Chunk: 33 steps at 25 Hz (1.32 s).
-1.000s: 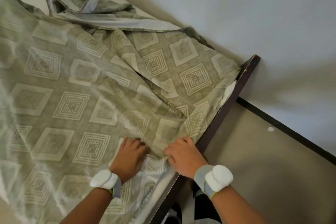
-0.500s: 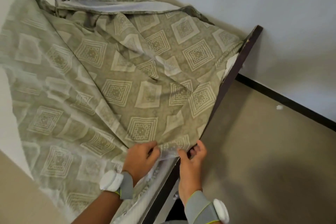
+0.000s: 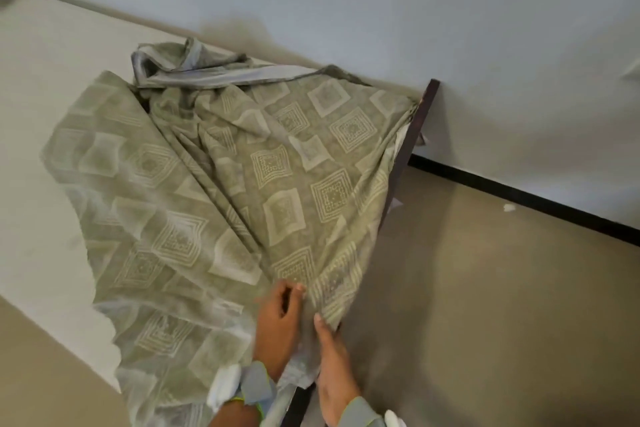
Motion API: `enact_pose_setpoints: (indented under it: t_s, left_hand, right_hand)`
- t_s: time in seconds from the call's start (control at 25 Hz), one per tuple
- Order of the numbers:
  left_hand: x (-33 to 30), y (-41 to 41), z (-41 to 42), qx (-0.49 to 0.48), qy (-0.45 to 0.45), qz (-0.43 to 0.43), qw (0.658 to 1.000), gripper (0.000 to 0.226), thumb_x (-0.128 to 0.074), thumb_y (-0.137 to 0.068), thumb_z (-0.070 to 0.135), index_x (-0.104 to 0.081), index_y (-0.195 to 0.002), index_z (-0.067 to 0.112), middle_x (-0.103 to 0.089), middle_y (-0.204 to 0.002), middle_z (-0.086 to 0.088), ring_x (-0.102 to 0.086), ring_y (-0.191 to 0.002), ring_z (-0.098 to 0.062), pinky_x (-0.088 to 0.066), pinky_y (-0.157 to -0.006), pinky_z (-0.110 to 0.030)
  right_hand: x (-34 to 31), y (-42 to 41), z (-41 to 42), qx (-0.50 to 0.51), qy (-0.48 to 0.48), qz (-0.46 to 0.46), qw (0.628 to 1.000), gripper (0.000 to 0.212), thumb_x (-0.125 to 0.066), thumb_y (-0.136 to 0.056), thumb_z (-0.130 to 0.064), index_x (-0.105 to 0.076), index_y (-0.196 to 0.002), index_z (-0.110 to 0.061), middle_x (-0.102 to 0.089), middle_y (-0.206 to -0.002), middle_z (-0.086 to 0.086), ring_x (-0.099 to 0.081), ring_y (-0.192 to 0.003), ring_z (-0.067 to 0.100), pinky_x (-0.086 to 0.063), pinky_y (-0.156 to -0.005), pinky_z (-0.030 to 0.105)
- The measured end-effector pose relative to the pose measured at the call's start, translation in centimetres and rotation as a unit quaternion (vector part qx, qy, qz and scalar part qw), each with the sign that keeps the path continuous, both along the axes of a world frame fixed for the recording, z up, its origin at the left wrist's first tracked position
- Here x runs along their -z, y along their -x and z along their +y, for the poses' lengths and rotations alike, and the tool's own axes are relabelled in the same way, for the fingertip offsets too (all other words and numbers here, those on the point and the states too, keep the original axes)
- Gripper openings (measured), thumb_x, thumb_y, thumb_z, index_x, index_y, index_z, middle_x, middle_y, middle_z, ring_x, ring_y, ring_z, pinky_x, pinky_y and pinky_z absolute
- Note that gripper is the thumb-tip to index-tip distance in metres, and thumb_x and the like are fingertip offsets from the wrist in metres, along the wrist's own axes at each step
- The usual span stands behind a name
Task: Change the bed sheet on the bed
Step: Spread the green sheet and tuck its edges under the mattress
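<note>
Gripping the near edge of the sheet (image 3: pixel 277 184), both hands are down at the foot corner of the bed, right at the bottom of the view. The left hand (image 3: pixel 278 326) has its fingers (image 3: pixel 294 289) curled around a bunched fold of the green patterned cloth, closed tight on it. The right hand (image 3: pixel 334 367) sits just beside it, thumb pressed up against the hanging corner of the same fabric, pinching that edge; its other fingers are tucked behind the cloth and I can't see them. Each wrist carries a grey band with a white pod, the left wristband (image 3: pixel 249 388) and the right wristband (image 3: pixel 367 414).

Moving up from the hands, the cloth fans out in long gathered creases, lifted off the mattress (image 3: pixel 52 87) and pulled toward this corner. Its right edge drapes over the dark bed frame (image 3: pixel 414 135) and hangs down on the floor side. To the left, the mattress lies bare and pale, exposed along the whole left part of the bed.

Farther back, the far end of the fabric is crumpled in a heap against the wall (image 3: pixel 381 3), showing a grey underside where it has flipped over. Out on the right, the tan floor (image 3: pixel 502 305) runs to a dark baseboard (image 3: pixel 519 198), with a small white scrap (image 3: pixel 508 208) lying near it.
</note>
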<state>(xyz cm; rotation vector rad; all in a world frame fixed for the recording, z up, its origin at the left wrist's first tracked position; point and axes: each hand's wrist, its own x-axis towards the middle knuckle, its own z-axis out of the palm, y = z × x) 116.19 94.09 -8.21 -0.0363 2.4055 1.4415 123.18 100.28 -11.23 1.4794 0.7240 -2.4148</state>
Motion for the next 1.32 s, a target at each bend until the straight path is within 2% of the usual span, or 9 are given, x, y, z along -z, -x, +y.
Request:
enact_pose_setpoints:
  t_s: [0.12, 0.4, 0.56, 0.76, 0.96, 1.08, 1.16, 1.24, 1.32]
  left_hand:
    - [3.5, 1.8, -6.6, -0.078, 0.116, 0.027, 0.990, 0.010, -0.055, -0.094, 0.021, -0.059, -0.096, 0.012, -0.060, -0.095, -0.009, -0.058, -0.087, -0.023, -0.043, -0.072, -0.026]
    - [9.4, 5.3, -14.6, -0.168, 0.262, 0.049, 0.949, 0.049, -0.060, -0.091, 0.027, -0.047, -0.128, -0.003, -0.044, -0.129, -0.028, -0.045, -0.117, -0.042, -0.034, -0.099, -0.048]
    - [11.0, 9.1, -21.3, -0.284, 0.295, -0.062, 0.910, 0.089, -0.070, -0.082, 0.034, -0.022, -0.143, -0.007, -0.027, -0.145, -0.031, -0.024, -0.136, -0.044, -0.013, -0.114, -0.049]
    - [12.8, 14.6, -28.7, 0.069, 0.475, -0.137, 0.866, 0.104, -0.061, -0.075, 0.066, -0.024, -0.148, 0.001, -0.023, -0.153, -0.023, -0.029, -0.138, -0.039, -0.025, -0.114, -0.043]
    - [11.5, 14.1, -31.8, 0.231, 0.395, 0.018, 0.889, 0.053, -0.066, -0.081, 0.032, -0.051, -0.120, 0.000, -0.058, -0.116, -0.023, -0.057, -0.108, -0.042, -0.047, -0.086, -0.042]
    - [11.7, 12.4, -32.2, 0.348, 0.453, 0.138, 0.809, 0.067, -0.084, -0.060, 0.043, -0.057, -0.111, 0.010, -0.053, -0.110, -0.019, -0.055, -0.097, -0.040, -0.048, -0.074, -0.045]
    - [11.6, 11.7, -31.9, 0.421, 0.447, 0.238, 0.753, 0.040, -0.087, -0.054, 0.033, -0.068, -0.084, 0.014, -0.059, -0.092, -0.016, -0.058, -0.080, -0.035, -0.048, -0.063, -0.039]
    - [10.6, 11.8, -31.2, 0.489, 0.424, 0.357, 0.674, 0.015, -0.070, -0.066, 0.035, -0.069, -0.066, 0.020, -0.062, -0.079, -0.008, -0.059, -0.073, -0.029, -0.043, -0.070, -0.035]
    - [9.3, 10.8, -31.1, 0.556, 0.388, 0.320, 0.661, 0.036, -0.041, -0.079, 0.043, -0.070, -0.077, 0.020, -0.063, -0.082, -0.005, -0.063, -0.076, -0.029, -0.039, -0.077, -0.036]
  right_hand:
    - [0.1, -1.6, -2.3, -0.009, 0.028, 0.044, 0.999, 0.024, -0.067, -0.087, -0.021, -0.065, -0.111, -0.019, -0.073, -0.107, 0.002, -0.068, -0.102, 0.020, -0.053, -0.091, 0.039]
    - [2.5, -0.8, -7.6, -0.080, -0.123, 0.059, 0.987, 0.054, -0.085, -0.064, -0.033, -0.067, -0.111, -0.014, -0.074, -0.106, 0.003, -0.069, -0.100, 0.019, -0.053, -0.093, 0.039]
    - [2.7, -0.9, -11.5, -0.058, -0.214, 0.034, 0.974, 0.039, -0.075, -0.078, -0.006, -0.063, -0.114, -0.012, -0.071, -0.106, 0.001, -0.067, -0.094, 0.012, -0.054, -0.080, 0.020]
    - [3.7, -0.6, -17.0, -0.196, -0.366, -0.126, 0.901, 0.082, -0.075, -0.070, -0.045, -0.040, -0.139, -0.019, -0.054, -0.134, 0.005, -0.050, -0.125, 0.028, -0.040, -0.105, 0.042]
    - [1.2, -0.6, -19.9, 0.129, -0.214, -0.013, 0.968, 0.026, -0.074, -0.081, -0.016, -0.066, -0.106, -0.015, -0.074, -0.102, 0.009, -0.070, -0.096, 0.027, -0.057, -0.077, 0.035]
    - [0.5, -2.3, -21.6, 0.129, -0.167, 0.030, 0.977, 0.027, -0.072, -0.082, -0.016, -0.067, -0.108, -0.012, -0.075, -0.099, 0.008, -0.071, -0.093, 0.025, -0.056, -0.075, 0.035]
    - [1.5, -3.5, -22.8, 0.137, -0.182, 0.016, 0.974, 0.028, -0.069, -0.084, -0.013, -0.066, -0.112, -0.011, -0.074, -0.101, 0.011, -0.070, -0.095, 0.029, -0.056, -0.085, 0.043]
    - [2.1, -4.1, -23.5, 0.167, -0.207, 0.009, 0.964, 0.029, -0.064, -0.087, -0.010, -0.063, -0.115, -0.014, -0.073, -0.102, 0.012, -0.069, -0.095, 0.031, -0.054, -0.087, 0.046]
    - [0.8, -4.6, -24.3, 0.152, -0.300, -0.008, 0.942, 0.030, -0.063, -0.087, -0.017, -0.058, -0.116, -0.022, -0.072, -0.103, 0.004, -0.069, -0.094, 0.024, -0.054, -0.089, 0.045]
